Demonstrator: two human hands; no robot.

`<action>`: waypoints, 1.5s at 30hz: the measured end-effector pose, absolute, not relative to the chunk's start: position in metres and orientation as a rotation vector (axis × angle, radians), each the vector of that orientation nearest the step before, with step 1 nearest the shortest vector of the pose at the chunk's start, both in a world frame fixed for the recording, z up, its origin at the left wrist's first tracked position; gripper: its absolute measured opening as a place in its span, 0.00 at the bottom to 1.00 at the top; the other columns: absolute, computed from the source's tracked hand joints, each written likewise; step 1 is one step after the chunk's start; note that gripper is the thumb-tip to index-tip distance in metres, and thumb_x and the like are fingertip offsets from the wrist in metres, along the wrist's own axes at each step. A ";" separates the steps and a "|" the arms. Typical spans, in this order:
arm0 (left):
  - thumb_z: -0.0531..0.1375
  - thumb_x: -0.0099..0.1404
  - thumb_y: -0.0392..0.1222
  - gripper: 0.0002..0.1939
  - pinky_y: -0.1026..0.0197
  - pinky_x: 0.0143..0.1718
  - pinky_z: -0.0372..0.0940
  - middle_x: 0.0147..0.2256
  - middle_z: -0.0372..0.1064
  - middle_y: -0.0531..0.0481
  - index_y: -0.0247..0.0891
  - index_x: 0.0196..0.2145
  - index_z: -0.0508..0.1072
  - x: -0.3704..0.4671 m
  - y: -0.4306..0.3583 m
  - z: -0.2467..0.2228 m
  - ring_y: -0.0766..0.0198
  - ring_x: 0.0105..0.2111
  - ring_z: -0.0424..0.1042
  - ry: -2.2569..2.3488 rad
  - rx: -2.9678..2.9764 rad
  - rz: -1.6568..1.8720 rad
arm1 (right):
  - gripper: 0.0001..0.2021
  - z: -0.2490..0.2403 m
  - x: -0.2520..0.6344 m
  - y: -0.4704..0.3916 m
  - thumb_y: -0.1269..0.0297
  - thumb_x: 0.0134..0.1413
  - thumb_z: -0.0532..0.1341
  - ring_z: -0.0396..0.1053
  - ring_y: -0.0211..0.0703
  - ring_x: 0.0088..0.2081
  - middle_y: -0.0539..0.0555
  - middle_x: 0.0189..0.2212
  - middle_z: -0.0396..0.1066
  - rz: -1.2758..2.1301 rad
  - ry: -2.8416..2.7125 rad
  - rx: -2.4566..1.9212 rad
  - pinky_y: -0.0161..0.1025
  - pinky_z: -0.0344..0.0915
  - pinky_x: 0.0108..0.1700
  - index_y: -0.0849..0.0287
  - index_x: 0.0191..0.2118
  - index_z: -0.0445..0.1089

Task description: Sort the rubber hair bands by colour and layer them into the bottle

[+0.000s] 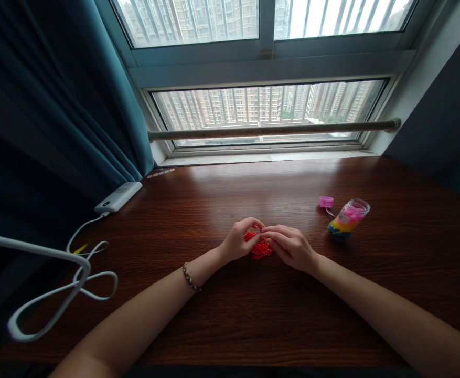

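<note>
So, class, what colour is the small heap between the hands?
The small heap is bright red; it shows best in the head view.

Single head-worn view, facing forward and down, wooden table (230, 320) close below, window (269, 65) beyond

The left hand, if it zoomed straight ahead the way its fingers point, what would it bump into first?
Probably the right hand: its fingertips are just ahead of the left hand, maybe touching. The small red pieces lie there too, seemingly lower, though depth is hard to judge.
</note>
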State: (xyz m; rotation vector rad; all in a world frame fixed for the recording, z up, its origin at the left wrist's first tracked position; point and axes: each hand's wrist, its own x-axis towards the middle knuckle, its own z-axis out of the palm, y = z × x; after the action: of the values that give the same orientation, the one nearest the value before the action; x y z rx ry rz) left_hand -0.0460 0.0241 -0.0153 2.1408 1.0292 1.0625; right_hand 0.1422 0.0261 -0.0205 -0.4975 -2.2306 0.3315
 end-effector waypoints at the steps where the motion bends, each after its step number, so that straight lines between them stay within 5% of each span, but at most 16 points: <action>1: 0.56 0.58 0.38 0.07 0.61 0.40 0.63 0.33 0.70 0.46 0.35 0.34 0.69 -0.046 0.024 -0.015 0.62 0.35 0.69 1.028 2.136 1.067 | 0.12 -0.021 0.142 0.026 0.69 0.57 0.50 0.68 0.42 0.41 0.57 0.42 0.70 0.337 -2.230 -0.498 0.40 0.66 0.42 0.57 0.45 0.65; 6: 0.57 0.58 0.38 0.06 0.61 0.39 0.64 0.32 0.70 0.47 0.34 0.33 0.69 -0.044 0.023 -0.012 0.62 0.34 0.69 1.001 2.090 1.119 | 0.10 -0.015 0.141 0.023 0.69 0.56 0.52 0.68 0.43 0.41 0.57 0.40 0.71 0.513 -2.133 -0.521 0.41 0.65 0.43 0.57 0.42 0.67; 10: 0.58 0.58 0.41 0.07 0.61 0.38 0.65 0.32 0.70 0.46 0.34 0.32 0.69 -0.034 0.005 0.007 0.62 0.33 0.70 0.997 1.941 1.211 | 0.05 0.007 0.135 0.002 0.64 0.52 0.58 0.68 0.39 0.32 0.53 0.31 0.70 0.950 -1.696 -0.727 0.36 0.66 0.34 0.57 0.35 0.66; 18: 0.62 0.54 0.36 0.05 0.58 0.29 0.67 0.27 0.71 0.50 0.42 0.31 0.71 -0.030 -0.060 0.075 0.61 0.27 0.69 0.865 1.984 1.382 | 0.10 0.063 0.129 -0.051 0.59 0.47 0.62 0.63 0.40 0.30 0.49 0.25 0.62 1.486 -1.392 -0.464 0.38 0.65 0.32 0.52 0.31 0.58; 27: 0.63 0.52 0.30 0.13 0.62 0.27 0.66 0.25 0.68 0.49 0.34 0.37 0.69 -0.040 -0.075 0.110 0.66 0.26 0.67 0.554 2.168 1.612 | 0.16 0.094 0.117 -0.065 0.69 0.48 0.60 0.48 0.25 0.16 0.44 0.21 0.54 2.402 -0.846 -0.074 0.28 0.49 0.20 0.58 0.45 0.61; 45: 0.62 0.53 0.33 0.10 0.65 0.24 0.64 0.24 0.65 0.50 0.33 0.35 0.68 -0.039 -0.082 0.114 0.69 0.23 0.64 0.722 2.183 1.506 | 0.18 0.093 0.114 -0.069 0.71 0.47 0.57 0.48 0.23 0.15 0.46 0.25 0.59 2.534 -0.642 0.040 0.27 0.47 0.18 0.58 0.47 0.61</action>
State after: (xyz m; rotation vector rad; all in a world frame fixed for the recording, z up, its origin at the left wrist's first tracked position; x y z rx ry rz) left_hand -0.0392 -0.0821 0.1145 2.1831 0.7219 1.5058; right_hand 0.1143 -0.0694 0.0932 0.0396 -0.6421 2.5342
